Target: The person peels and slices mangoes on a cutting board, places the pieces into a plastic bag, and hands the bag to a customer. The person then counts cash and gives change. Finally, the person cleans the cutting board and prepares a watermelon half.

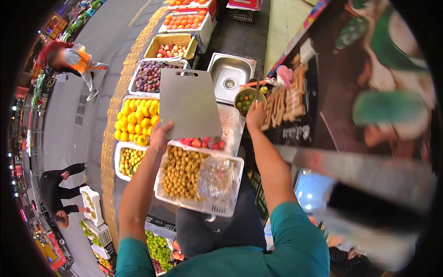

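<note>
My left hand grips the lower left corner of a flat grey cutting board with a handle slot at its far edge. The board covers part of the fruit crates below, and small yellow-green specks lie on its face. My right hand is closed around the handle of a knife, held over the near rim of a round bowl. Dark green and reddish small fruits lie in the bowl. A stainless steel sink basin is just beyond the bowl, to its left.
Crates of longans, strawberries, yellow fruit, plums and oranges surround the board. Wooden sticks or handles lie right of the bowl. Two people are on the street at left.
</note>
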`<state>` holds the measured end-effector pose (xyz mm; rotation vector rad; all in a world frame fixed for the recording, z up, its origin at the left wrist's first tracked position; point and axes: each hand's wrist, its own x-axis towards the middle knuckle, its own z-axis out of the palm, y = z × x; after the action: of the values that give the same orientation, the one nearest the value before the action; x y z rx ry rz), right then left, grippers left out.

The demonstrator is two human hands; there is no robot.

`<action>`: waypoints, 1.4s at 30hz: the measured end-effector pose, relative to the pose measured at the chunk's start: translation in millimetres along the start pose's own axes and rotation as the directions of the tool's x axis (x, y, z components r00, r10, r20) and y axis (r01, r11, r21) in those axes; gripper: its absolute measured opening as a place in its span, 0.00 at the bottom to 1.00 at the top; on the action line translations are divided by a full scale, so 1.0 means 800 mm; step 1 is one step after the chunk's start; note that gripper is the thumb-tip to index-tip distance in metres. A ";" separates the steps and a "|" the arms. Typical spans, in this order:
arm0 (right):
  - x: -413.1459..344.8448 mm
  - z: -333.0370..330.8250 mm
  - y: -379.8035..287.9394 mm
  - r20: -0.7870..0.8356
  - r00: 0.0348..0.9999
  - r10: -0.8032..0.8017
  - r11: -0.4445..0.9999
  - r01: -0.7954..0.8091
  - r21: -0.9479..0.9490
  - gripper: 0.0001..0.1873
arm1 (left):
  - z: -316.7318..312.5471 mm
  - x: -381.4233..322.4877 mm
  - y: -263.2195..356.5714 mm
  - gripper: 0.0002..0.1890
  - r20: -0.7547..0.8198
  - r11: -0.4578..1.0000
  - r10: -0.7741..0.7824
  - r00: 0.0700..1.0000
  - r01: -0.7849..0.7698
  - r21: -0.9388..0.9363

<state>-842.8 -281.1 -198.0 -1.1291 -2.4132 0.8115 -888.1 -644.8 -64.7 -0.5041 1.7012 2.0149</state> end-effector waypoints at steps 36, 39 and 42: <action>0.264 0.303 0.096 0.497 0.811 0.309 0.465 -0.584 0.665 0.18 | 0.233 0.657 -0.237 0.19 0.040 0.823 -0.234 0.971 0.176 0.540; 0.278 0.306 0.089 0.504 0.799 0.327 0.352 -0.598 0.720 0.18 | 0.237 0.660 -0.235 0.21 -0.025 0.813 -0.311 0.950 0.279 0.512; 0.274 0.303 0.087 0.526 0.780 0.340 0.381 -0.626 0.681 0.18 | 0.236 0.658 -0.240 0.26 -0.107 0.798 -0.301 0.948 0.312 0.515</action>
<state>-1066.6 -158.0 -412.9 -1.3183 -1.3763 2.1900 -1216.2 -377.3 -477.5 -0.5585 1.9379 1.2429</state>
